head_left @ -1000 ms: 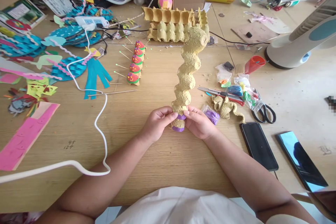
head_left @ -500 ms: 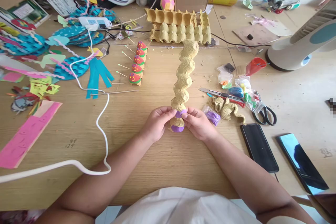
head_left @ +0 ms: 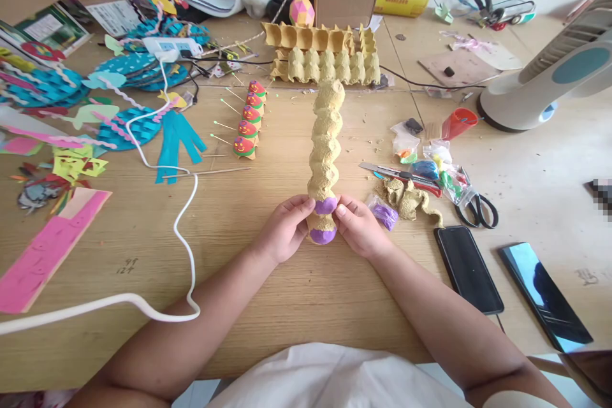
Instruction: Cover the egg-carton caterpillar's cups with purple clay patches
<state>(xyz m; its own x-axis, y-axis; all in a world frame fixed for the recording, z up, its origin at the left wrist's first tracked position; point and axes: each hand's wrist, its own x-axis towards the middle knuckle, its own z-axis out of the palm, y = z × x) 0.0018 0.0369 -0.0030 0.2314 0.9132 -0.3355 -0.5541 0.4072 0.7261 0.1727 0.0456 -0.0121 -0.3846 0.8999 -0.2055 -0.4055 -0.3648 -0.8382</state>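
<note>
A long tan strip of egg carton [head_left: 325,146] points away from me over the table, held near its close end. Purple clay [head_left: 326,206] covers part of one bump, and a second purple patch [head_left: 323,236] sits on the closest bump. My left hand [head_left: 287,226] pinches the strip's left edge between thumb and fingers beside the upper patch. On the other side, my right hand [head_left: 358,224] has its thumb and fingers closed at the right edge. A bag of purple clay [head_left: 384,213] lies just right of my right hand, beside torn carton scraps [head_left: 408,199].
A painted carton caterpillar [head_left: 250,120] with pins stands left of centre. Egg cartons [head_left: 333,67] lie at the back. To the right are a utility knife [head_left: 401,176], scissors [head_left: 478,209], two phones [head_left: 468,268] and a fan [head_left: 535,83]. A white cable [head_left: 184,229] crosses the left side.
The far end of the carton strip has swung left, so it lies straighter ahead of me. The upper purple patch shows more fully between my thumbs. Both hands keep hold.
</note>
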